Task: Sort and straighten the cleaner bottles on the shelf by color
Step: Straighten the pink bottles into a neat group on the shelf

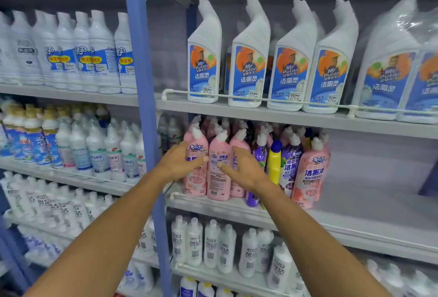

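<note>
"Mr Puton" on white bottles [205, 59] (洁厕灵)

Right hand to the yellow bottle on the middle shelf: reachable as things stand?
Likely yes. The yellow bottle stands at the front of the row, its face uncovered, and the right hand is at a pink bottle just to its left. Purple bottles crowd both sides, so finger room looks tight.
</note>
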A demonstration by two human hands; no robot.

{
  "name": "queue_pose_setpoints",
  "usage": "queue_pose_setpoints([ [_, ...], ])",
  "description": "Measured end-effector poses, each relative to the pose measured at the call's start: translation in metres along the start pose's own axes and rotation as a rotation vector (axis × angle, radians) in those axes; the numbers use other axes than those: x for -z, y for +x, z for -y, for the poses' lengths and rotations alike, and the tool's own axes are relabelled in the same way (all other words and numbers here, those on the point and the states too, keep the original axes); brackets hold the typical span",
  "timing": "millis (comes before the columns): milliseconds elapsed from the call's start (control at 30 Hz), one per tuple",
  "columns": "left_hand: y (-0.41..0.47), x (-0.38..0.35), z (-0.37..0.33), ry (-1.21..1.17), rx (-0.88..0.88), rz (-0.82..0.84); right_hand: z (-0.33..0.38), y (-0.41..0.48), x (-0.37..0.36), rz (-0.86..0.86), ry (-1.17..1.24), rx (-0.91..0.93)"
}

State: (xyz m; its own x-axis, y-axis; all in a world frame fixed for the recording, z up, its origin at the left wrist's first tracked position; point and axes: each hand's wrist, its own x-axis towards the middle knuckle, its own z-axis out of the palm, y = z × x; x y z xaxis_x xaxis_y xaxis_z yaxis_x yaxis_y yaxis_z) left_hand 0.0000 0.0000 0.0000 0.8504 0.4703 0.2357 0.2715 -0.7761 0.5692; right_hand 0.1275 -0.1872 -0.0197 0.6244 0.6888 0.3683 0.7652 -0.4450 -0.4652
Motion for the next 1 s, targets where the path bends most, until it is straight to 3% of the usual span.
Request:
queue_pose_setpoints([
  [267, 0.044, -0.022, 0.037, -0.309, 0.074, -0.129, 0.0, 0.038, -0.038, -0.227, 0.143, -0.171],
  [533, 0.055, -0.058, 0.074, -0.663, 0.163, -0.068, -0.003, 0.043, -0.061, -0.41, 0.142, -0.226],
  [1000, 0.05, -0.087, 0.097, -0.763, 0.104, -0.07, -0.021, 0.039, -0.102, -0.532, 0.386, -0.311],
])
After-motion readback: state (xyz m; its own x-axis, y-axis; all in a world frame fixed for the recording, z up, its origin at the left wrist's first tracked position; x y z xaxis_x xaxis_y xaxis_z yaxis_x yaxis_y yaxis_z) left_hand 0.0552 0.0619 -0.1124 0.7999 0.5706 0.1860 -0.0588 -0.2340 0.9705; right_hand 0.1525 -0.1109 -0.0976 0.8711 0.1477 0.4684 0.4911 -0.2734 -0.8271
